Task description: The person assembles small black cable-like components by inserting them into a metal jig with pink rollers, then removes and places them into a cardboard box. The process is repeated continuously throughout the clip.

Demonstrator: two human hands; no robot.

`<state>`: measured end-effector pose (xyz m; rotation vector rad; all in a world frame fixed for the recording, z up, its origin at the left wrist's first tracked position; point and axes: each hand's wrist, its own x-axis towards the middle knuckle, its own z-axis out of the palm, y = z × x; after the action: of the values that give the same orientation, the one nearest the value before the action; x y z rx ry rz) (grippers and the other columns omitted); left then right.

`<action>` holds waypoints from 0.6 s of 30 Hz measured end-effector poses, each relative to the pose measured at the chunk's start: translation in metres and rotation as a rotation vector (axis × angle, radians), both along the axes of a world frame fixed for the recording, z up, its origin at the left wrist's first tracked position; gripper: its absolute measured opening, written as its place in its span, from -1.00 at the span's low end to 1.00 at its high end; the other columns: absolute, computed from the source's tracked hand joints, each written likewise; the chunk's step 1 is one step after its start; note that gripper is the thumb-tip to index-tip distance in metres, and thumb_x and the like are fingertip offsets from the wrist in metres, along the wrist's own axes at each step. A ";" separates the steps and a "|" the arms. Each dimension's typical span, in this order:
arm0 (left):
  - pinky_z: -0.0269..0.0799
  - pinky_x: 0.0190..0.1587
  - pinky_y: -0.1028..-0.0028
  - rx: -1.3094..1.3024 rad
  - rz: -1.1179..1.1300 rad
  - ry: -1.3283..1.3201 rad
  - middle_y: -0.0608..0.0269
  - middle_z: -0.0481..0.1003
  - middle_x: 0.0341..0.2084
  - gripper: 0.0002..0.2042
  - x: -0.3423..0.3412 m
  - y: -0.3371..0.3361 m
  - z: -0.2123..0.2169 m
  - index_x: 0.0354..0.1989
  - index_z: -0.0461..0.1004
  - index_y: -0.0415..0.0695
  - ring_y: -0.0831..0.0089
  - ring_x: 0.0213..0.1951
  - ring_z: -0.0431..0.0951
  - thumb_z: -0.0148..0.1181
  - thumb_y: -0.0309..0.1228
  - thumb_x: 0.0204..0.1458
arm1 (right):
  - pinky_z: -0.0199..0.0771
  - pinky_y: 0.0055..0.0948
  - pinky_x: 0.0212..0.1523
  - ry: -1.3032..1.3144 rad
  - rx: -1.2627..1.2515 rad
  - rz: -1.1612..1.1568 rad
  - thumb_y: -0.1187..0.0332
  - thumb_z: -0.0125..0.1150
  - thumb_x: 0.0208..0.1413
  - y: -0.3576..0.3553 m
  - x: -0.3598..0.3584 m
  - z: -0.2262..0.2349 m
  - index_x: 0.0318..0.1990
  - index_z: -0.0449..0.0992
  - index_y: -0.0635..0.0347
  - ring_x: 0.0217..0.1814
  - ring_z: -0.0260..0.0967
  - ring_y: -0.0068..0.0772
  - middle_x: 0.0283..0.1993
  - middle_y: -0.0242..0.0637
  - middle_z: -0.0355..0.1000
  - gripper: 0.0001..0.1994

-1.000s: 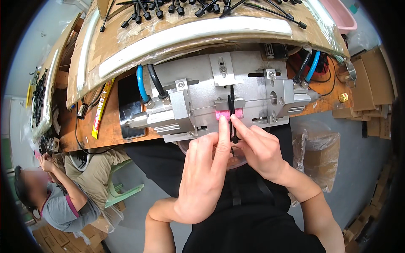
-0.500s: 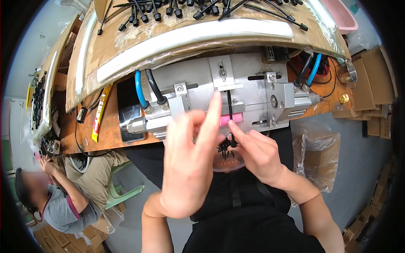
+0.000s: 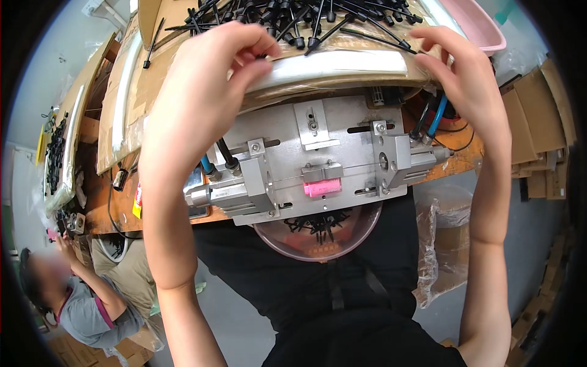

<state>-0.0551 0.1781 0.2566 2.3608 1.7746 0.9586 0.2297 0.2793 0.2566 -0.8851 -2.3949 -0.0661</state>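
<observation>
My left hand (image 3: 211, 82) is raised over the left part of a pile of black rods with knobbed ends (image 3: 293, 40). Its fingers curl round a small dark bit, mostly hidden, that I cannot name. At the pile's right edge, my right hand (image 3: 468, 73) has thumb and forefinger apart, beside the end of one black rod (image 3: 379, 40). Between my forearms is a grey metal fixture (image 3: 342, 134) with clamping blocks on both sides. A pink block (image 3: 322, 187) is at its front middle, with no rod across it.
A clear bowl (image 3: 367, 229) holding black pieces is below the fixture's front edge. The rods lie on a cardboard sheet (image 3: 183, 52) with white strips. Blue and black hoses (image 3: 437, 116) run to the fixture. At the left, a co-worker (image 3: 92, 306) sits with hands raised.
Both hands have moved up and away from the fixture to the rod pile, spreading apart. The black rod that crossed the pink block is gone from there.
</observation>
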 end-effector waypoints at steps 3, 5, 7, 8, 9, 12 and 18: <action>0.40 -0.26 0.50 0.136 0.091 0.053 0.19 0.51 -0.33 -0.76 0.009 -0.032 -0.011 -0.17 0.54 -0.20 0.45 -0.34 0.47 0.19 -0.67 -0.05 | 0.33 -0.58 -0.27 -0.090 -0.252 0.108 0.53 0.20 0.11 0.032 0.002 -0.001 -0.13 0.48 0.29 -0.35 0.29 -0.62 -0.37 -0.38 0.41 -0.83; 0.39 -0.29 0.50 0.183 0.266 0.038 0.21 0.50 -0.30 -0.56 0.034 -0.064 -0.026 0.00 0.52 -0.14 0.41 -0.33 0.42 0.20 -0.73 -0.12 | 0.35 -0.59 -0.25 -0.101 -0.288 0.140 0.54 0.20 0.13 0.041 0.007 0.002 -0.14 0.50 0.27 -0.29 0.30 -0.67 -0.38 -0.42 0.37 -0.85; 0.38 -0.33 0.48 0.124 0.236 0.018 0.21 0.47 -0.26 -0.40 0.057 -0.097 -0.046 0.19 0.40 -0.19 0.39 -0.31 0.39 0.24 -0.73 -0.16 | 0.33 -0.62 -0.27 -0.051 -0.163 0.179 0.46 0.12 0.23 0.039 0.021 0.013 0.00 0.47 0.26 -0.31 0.25 -0.68 -0.32 -0.45 0.29 -0.79; 0.33 -0.31 0.47 0.102 0.234 0.058 0.22 0.43 -0.31 -0.41 0.071 -0.115 -0.060 0.19 0.37 -0.28 0.40 -0.34 0.37 0.21 -0.68 -0.14 | 0.32 -0.63 -0.28 0.013 -0.200 0.180 0.45 0.11 0.25 0.039 0.025 0.019 0.02 0.46 0.27 -0.32 0.23 -0.68 -0.32 -0.45 0.28 -0.78; 0.28 -0.29 0.45 0.078 0.240 0.099 0.24 0.39 -0.36 -0.41 0.084 -0.132 -0.076 0.20 0.33 -0.36 0.41 -0.37 0.36 0.19 -0.63 -0.13 | 0.31 -0.64 -0.29 0.103 -0.285 0.181 0.44 0.09 0.26 0.036 0.026 0.021 0.03 0.44 0.28 -0.32 0.22 -0.68 -0.31 -0.46 0.27 -0.77; 0.26 -0.30 0.45 -0.032 0.267 0.183 0.24 0.32 -0.33 -0.42 0.118 -0.144 -0.106 0.22 0.31 -0.35 0.41 -0.36 0.32 0.15 -0.57 -0.08 | 0.27 -0.67 -0.32 0.411 -0.578 0.194 0.40 0.05 0.29 0.030 0.034 0.023 0.08 0.39 0.30 -0.34 0.17 -0.69 -0.29 -0.46 0.22 -0.74; 0.28 -0.27 0.46 -0.081 0.256 0.209 0.24 0.28 -0.35 -0.34 0.130 -0.130 -0.125 0.30 0.17 -0.37 0.40 -0.34 0.31 0.11 -0.56 -0.09 | 0.19 -0.73 -0.39 0.937 -1.029 0.360 0.33 -0.03 0.35 0.004 0.052 0.015 0.16 0.29 0.34 -0.36 0.09 -0.71 -0.26 -0.46 0.14 -0.67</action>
<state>0.0753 0.0484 0.1312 2.2976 2.1888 0.6635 0.2820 0.2834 0.2716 -0.6151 -1.5261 1.4688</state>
